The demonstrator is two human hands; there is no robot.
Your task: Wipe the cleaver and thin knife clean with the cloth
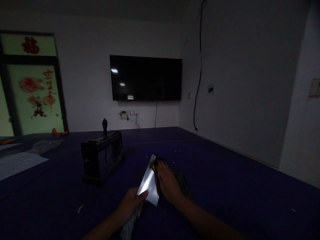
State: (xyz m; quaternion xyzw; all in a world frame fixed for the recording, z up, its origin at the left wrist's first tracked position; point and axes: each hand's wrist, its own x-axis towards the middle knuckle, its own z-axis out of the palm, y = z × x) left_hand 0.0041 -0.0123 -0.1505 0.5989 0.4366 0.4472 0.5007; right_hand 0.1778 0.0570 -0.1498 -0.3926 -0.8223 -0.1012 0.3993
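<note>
A shiny, broad-bladed cleaver (148,182) lies at a slant in front of me. My left hand (133,201) grips it where the blade meets the handle, its thumb on the metal. The handle slants down toward me and looks pale and mottled. With its fingers laid along a dark cloth (183,183), my right hand (168,180) presses the cloth to the blade's right side near the far end. A small yellow patch shows beside those fingertips. Left of the cleaver stands a black knife block (101,156) with see-through sides and one dark handle (105,125) sticking up.
The dark purple tabletop (225,200) carries small white scraps. Papers (20,163) and clear plastic film (46,145) lie at the left, with orange items (54,131) farther back. A television (146,78) hangs on the far wall, and a black cable (200,73) runs down the right wall.
</note>
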